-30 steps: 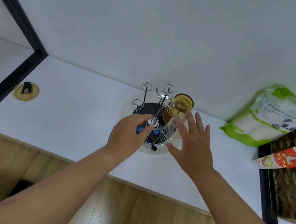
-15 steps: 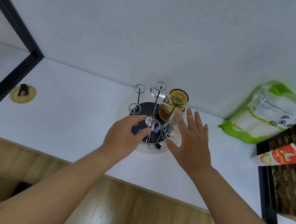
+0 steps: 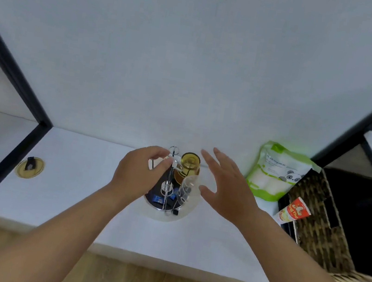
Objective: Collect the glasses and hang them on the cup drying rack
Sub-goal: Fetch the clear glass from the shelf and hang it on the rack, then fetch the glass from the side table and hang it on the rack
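Observation:
The wire cup drying rack (image 3: 157, 206) stands on a round black base on the white counter, near the wall. An amber glass (image 3: 189, 165) hangs upside down on a rear prong. A clear glass (image 3: 186, 188) hangs tilted on a prong just in front of it. My left hand (image 3: 138, 172) is over the rack's left side, fingertips pinched on the wire loop at its top. My right hand (image 3: 225, 191) hovers just right of the two glasses, fingers spread, holding nothing and touching neither.
A green and white pouch (image 3: 274, 174) leans on the wall at the right. Beside it a wicker basket (image 3: 322, 226) holds a red tube (image 3: 293, 211). A round yellow lid (image 3: 29, 167) lies at the left by a black frame (image 3: 17, 89).
My left hand rose from the rack's middle to the wire loop at its top. My right hand drew back to the right, away from the clear glass, which stays on its prong.

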